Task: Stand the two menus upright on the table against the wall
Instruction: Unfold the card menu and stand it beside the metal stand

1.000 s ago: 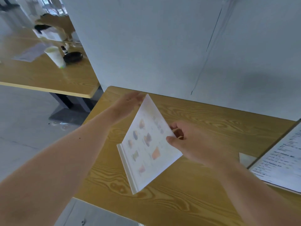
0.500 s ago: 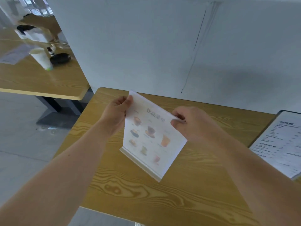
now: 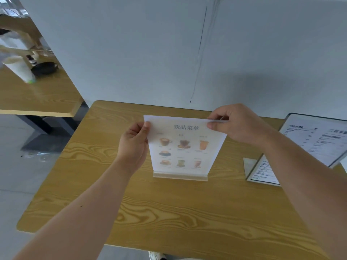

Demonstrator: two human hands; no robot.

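A drinks menu (image 3: pixel 183 147) with pictures of cups, set in a pale wooden base, stands upright and faces me over the middle of the wooden table (image 3: pixel 169 212). My left hand (image 3: pixel 134 147) pinches its top left edge. My right hand (image 3: pixel 238 123) pinches its top right corner. The base looks level with the tabletop; contact cannot be told. A second menu (image 3: pixel 317 139), black-framed with printed text, lies tilted at the right edge, partly behind my right forearm. The grey wall (image 3: pixel 169 53) rises directly behind the table.
Another wooden table (image 3: pixel 37 98) at the left carries a white cup (image 3: pixel 19 69), a dark dish (image 3: pixel 45 68) and a small bottle (image 3: pixel 31 60). A light mat (image 3: pixel 249 167) lies under the black-framed menu. Grey floor shows at the left and below the front edge.
The drinks menu turned from a slanted, sideways tilt to upright and facing me, and came down toward the tabletop. Both hands shifted to its top corners.
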